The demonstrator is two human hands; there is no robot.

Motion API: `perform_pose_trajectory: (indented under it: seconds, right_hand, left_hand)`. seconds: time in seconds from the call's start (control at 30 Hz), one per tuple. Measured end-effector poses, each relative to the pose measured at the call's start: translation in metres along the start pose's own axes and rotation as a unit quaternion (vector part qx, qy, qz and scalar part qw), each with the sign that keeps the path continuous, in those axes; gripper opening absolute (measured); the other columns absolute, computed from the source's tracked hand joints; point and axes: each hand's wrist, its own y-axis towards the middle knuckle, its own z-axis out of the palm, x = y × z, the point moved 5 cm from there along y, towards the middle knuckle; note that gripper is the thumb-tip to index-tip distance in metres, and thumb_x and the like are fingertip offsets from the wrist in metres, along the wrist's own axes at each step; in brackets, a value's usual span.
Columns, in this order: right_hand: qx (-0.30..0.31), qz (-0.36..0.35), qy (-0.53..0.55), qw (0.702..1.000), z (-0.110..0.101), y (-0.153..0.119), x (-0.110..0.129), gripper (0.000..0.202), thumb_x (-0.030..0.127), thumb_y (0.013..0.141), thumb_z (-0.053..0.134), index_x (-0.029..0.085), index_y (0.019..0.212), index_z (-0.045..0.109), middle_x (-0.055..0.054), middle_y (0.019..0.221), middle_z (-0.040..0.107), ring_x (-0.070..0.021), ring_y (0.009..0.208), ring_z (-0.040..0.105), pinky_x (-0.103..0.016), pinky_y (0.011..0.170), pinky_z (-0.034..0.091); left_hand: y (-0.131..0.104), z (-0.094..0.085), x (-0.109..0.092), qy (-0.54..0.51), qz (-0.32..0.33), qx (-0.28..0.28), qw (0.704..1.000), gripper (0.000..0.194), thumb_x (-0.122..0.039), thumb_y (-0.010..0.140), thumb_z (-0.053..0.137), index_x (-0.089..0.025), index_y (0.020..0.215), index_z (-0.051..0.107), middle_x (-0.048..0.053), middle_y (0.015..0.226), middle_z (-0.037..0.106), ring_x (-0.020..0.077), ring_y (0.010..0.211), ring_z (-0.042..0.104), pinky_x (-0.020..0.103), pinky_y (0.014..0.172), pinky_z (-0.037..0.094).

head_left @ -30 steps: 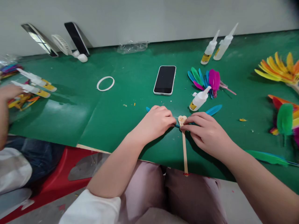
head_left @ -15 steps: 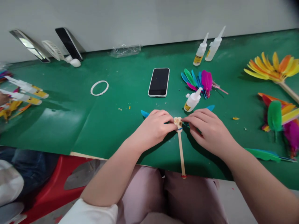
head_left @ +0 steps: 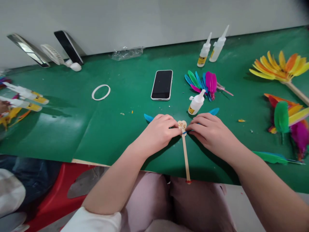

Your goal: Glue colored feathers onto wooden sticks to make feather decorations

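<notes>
A wooden stick (head_left: pixel 185 158) with a rounded, lobed head (head_left: pixel 182 125) lies flat, its lower end reaching the table's front edge. My left hand (head_left: pixel 160 130) is closed at the head's left side, with a blue feather (head_left: pixel 148 118) sticking out behind it. From the other side, my right hand (head_left: pixel 207 130) pinches a second blue feather (head_left: pixel 214 111), whose dark quill end touches the head's base. Both sets of fingertips hide where the feathers meet the stick. Just beyond my right hand stands a white glue bottle (head_left: pixel 196 103).
A phone (head_left: pixel 162 85) and a white ring (head_left: pixel 100 92) lie beyond my hands. Two glue bottles (head_left: pixel 204 51) stand at the back. Coloured feathers (head_left: pixel 282 119) and a yellow feather fan (head_left: pixel 282 69) are at right. A co-worker's hand (head_left: pixel 3 104) shows at far left.
My right fingers have come lower, from the head's upper right edge to the feather's quill end at its base. My left hand keeps its place. The view has shifted slightly.
</notes>
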Motion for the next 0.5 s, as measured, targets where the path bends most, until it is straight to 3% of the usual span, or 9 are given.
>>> perform_pose_trajectory:
  seconds: [0.5]
  right_hand:
    - [-0.022,-0.039,-0.003,0.999,-0.0007,-0.0001,0.0074,0.020,0.011,0.085,0.046,0.018,0.091,0.063,-0.006,0.090,0.064,-0.0193,0.095,0.052,-0.033,0.080,0.041]
  left_hand:
    - [0.0000,0.0016,0.0002,0.001,-0.001,0.007,1.000,0.022,-0.015,0.089,0.045,-0.023,0.095,0.064,0.001,0.090,0.064,0.0158,0.091,0.051,0.033,0.079,0.036]
